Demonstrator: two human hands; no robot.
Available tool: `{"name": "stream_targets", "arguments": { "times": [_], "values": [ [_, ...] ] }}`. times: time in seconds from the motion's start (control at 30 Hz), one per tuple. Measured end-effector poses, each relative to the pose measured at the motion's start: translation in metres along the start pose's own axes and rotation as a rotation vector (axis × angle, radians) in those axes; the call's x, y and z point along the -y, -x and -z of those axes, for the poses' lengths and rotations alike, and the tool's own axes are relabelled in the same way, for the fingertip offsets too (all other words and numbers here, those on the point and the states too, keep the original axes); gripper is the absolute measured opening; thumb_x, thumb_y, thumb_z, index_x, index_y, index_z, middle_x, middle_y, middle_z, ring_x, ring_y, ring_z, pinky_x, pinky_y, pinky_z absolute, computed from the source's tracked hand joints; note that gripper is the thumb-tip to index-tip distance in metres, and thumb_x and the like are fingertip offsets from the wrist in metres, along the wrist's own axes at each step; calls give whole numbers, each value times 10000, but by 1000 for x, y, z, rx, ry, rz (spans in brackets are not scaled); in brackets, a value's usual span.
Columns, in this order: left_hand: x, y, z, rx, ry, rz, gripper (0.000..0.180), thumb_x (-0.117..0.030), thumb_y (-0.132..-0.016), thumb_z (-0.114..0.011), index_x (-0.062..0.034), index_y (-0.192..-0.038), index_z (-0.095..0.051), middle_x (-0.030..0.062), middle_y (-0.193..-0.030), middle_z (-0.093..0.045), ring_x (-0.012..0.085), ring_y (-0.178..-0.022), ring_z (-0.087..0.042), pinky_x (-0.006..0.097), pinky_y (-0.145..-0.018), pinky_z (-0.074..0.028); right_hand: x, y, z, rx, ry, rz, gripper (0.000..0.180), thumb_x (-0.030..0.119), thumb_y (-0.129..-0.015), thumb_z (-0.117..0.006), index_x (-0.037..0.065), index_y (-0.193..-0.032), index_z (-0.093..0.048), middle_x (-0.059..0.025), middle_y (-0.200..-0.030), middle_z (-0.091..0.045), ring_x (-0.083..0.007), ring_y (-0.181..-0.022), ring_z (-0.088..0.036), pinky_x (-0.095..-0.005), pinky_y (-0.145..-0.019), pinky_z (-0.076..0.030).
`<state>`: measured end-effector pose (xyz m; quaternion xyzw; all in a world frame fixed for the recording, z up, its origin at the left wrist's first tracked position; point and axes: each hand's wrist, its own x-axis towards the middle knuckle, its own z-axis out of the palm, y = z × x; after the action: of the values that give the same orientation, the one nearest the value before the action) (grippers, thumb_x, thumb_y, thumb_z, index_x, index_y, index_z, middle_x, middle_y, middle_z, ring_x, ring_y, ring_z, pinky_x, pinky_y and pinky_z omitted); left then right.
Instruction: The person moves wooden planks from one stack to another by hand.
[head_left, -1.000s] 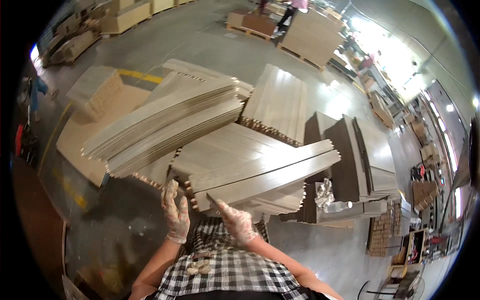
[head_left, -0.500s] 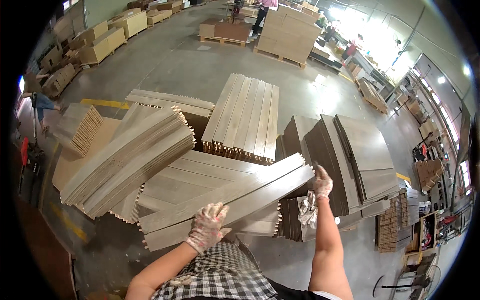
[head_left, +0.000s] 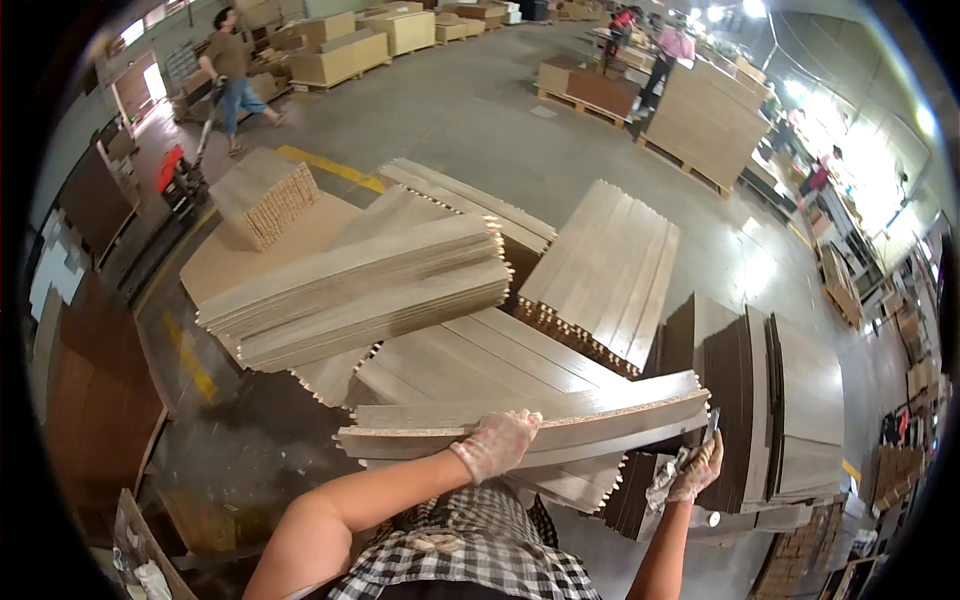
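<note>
The gloved left hand (head_left: 498,445) is curled over the raised long edge of a grey-brown board (head_left: 612,435), which is tipped up at the front of a low stack (head_left: 480,345) of similar boards, while the gloved right hand (head_left: 697,472) — closed round a slim tool (head_left: 713,424) — sits just beside its right end, near a crumpled pale wrap (head_left: 660,485). Beyond, I see another board pile (head_left: 380,300) lying askew — and farther left, a person (head_left: 232,65) by a red pallet truck (head_left: 176,178).
</note>
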<state>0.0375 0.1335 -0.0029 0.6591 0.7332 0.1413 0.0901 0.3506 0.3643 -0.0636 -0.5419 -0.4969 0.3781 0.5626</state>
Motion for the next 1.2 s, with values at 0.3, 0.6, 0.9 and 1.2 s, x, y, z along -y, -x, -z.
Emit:
{"name": "stream_targets", "arguments": {
  "times": [0.3, 0.6, 0.9, 1.2],
  "values": [
    [116, 71, 66, 105, 425, 44, 898, -559, -788, -647, -65, -1435, -268, 234, -1390, -407, 398, -1232, -458, 457, -1012, -405, 22, 80, -1, 104, -282, -99, 265, 137, -976, -498, 52, -1213, -582, 14, -828, -623, -20, -559, -465, -155, -461, -352],
    [239, 131, 83, -19, 133, 177, 863, -362, -667, -762, -90, -1387, -371, 187, -1294, -440, 361, -1141, -528, 437, -914, -474, 20, 160, 9, 16, -149, -1, 249, 151, -971, -504, 35, -1169, -600, -8, -842, -630, -51, -564, -486, -173, -463, -369],
    [352, 126, 46, -74, -79, 318, 757, -295, -705, -756, -63, -1342, -419, 160, -1242, -489, 348, -1135, -517, 426, -928, -456, 46, 239, 48, -114, 3, -207, 251, 175, -977, -486, 58, -1175, -589, 58, -528, -404, -24, -404, -328, -197, -365, -237],
    [359, 108, -1, -330, -549, 256, 229, -151, -822, -544, -128, -1037, -618, 50, -1084, -557, 257, -987, -548, 408, -807, -476, 37, 266, 76, -186, 136, -237, 269, 265, -977, -510, 82, -1143, -616, 59, -548, -416, -27, -417, -353, -197, -363, -278]
  ]
}}
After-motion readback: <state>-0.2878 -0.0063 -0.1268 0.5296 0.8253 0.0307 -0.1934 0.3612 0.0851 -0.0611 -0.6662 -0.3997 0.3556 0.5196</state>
